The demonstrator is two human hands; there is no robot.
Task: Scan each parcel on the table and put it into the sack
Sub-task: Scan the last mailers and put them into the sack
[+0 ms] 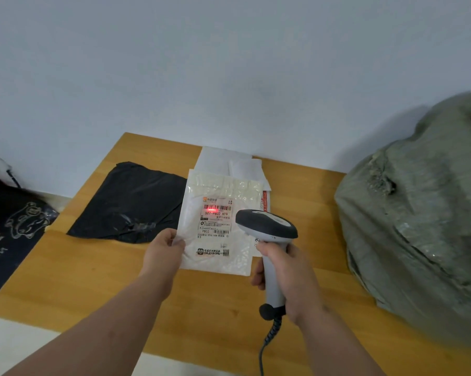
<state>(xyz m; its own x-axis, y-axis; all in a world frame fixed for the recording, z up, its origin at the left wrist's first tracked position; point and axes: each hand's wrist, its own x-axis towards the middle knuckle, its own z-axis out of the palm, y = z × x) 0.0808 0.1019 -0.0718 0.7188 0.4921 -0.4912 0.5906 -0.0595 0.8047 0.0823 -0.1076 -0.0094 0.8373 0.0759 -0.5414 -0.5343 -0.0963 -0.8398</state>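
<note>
Our left hand (163, 248) pinches the white bubble-mailer parcel (218, 226); our right hand (288, 278) grips the grey handheld scanner (266, 226); the bulging grey-green woven sack (418, 213) sits at the surface's (93, 280) right edge, contents hidden.

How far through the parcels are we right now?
Done: unclear; the grey sack bulges, contents hidden. In hand: left hand holds the white bubble mailer while the right hand aims the scanner, red light on its barcode. Left: that mailer, the black parcel and white parcels behind.
</note>
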